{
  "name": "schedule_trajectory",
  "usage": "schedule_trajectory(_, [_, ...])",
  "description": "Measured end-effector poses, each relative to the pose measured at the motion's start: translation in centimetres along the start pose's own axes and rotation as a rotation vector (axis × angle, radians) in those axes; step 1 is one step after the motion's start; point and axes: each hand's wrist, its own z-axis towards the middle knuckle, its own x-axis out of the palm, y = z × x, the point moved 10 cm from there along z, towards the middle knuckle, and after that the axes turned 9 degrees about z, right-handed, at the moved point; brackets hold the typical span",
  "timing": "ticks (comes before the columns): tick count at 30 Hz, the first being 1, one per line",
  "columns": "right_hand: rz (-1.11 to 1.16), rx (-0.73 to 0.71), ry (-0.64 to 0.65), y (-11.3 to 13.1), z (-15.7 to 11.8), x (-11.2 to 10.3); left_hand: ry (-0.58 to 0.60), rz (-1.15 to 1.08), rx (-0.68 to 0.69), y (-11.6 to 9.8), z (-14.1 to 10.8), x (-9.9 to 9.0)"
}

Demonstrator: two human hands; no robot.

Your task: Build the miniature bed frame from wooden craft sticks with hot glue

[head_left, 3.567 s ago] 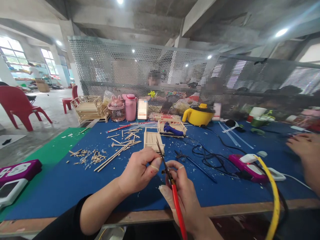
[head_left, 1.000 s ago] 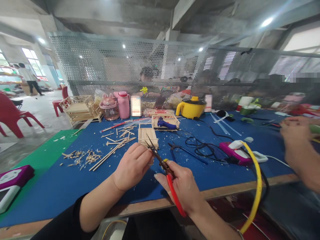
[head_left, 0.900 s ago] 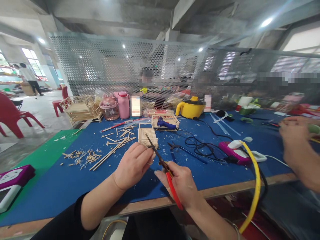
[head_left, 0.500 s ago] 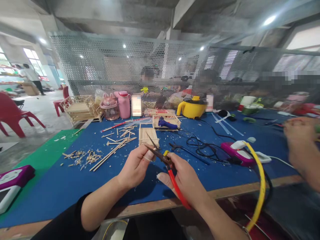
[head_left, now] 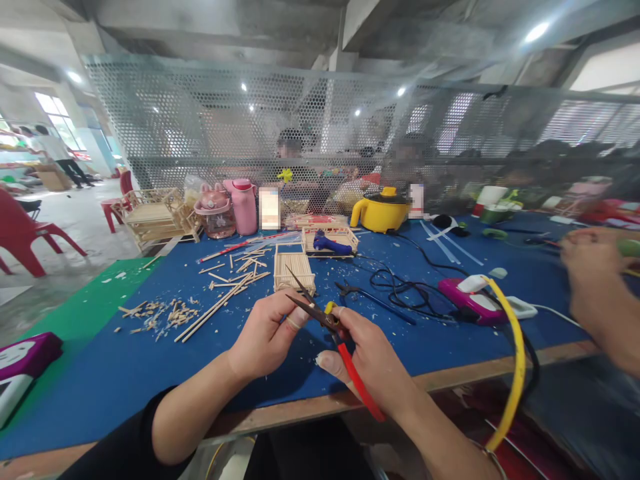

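Observation:
My right hand (head_left: pixel 373 360) is closed around scissors (head_left: pixel 356 380) with red handles and dark, spread blades. Its thumb, with a whitish covering, lies apart from the lower handle. My left hand (head_left: pixel 267 333) is pinched beside the blades, a pale band round its thumb. A small wooden stick (head_left: pixel 311 305) shows only as a pale stub between the blades at the left fingertips; the rest is hidden. Just beyond my hands stands a small frame of wooden sticks (head_left: pixel 291 265). Behind it, a blue glue gun (head_left: pixel 333 245) rests on a second stick frame (head_left: pixel 313 237).
Loose sticks (head_left: pixel 220 307) and cut bits (head_left: pixel 173 313) lie left on the blue mat. Pliers (head_left: pixel 375 303), black cable and a purple power strip (head_left: pixel 465 300) are to the right. A yellow pot (head_left: pixel 384 212) and pink flask (head_left: pixel 243 208) stand behind. A co-worker's hands (head_left: pixel 600 273) are far right.
The view has shifted slightly. My left hand and the scissors keep nearly the same position, blades still apart. The co-worker's hands at the right have moved a little.

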Motion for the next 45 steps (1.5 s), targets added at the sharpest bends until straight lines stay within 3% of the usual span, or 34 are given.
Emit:
schedule_trajectory(10, [-0.115,0.1,-0.075,-0.9,-0.2,-0.6,-0.004,0.118,-0.142,1.3,0.0,0.0])
schedule_trajectory(17, [-0.039,0.145,-0.099,-1.1,-0.2,-0.6,-0.05,0.033,-0.16,1.9,0.2,-0.1])
schedule_trajectory(22, [-0.289,0.356,-0.165,-3.3,0.3,-4.8,-0.07,0.011,-0.199,2.4,0.2,-0.5])
schedule_trajectory(25, [-0.566,0.497,-0.045,-6.1,0.8,-7.5,-0.087,0.001,-0.243,2.7,0.0,-0.8])
schedule_trajectory(28, [-0.735,0.546,0.105,-9.1,1.7,-9.1,-0.091,-0.023,-0.274,3.0,-0.1,-0.8])
schedule_trajectory(35, [-0.682,0.445,0.298,-13.1,5.7,-8.1,0.0,0.047,-0.342,4.1,-0.2,0.7])
schedule_trajectory(38, [-0.687,0.442,0.337,-14.0,7.4,-8.5,0.114,0.066,-0.298,3.9,-0.7,1.7])
schedule_trajectory(42, [-0.757,0.432,0.377,-13.4,9.0,-9.2,0.263,0.089,-0.304,4.7,-2.0,1.8])
schedule_trajectory(45, [-0.873,0.374,0.271,-9.3,9.6,-9.0,0.287,0.06,-0.413,6.5,-2.2,0.8])
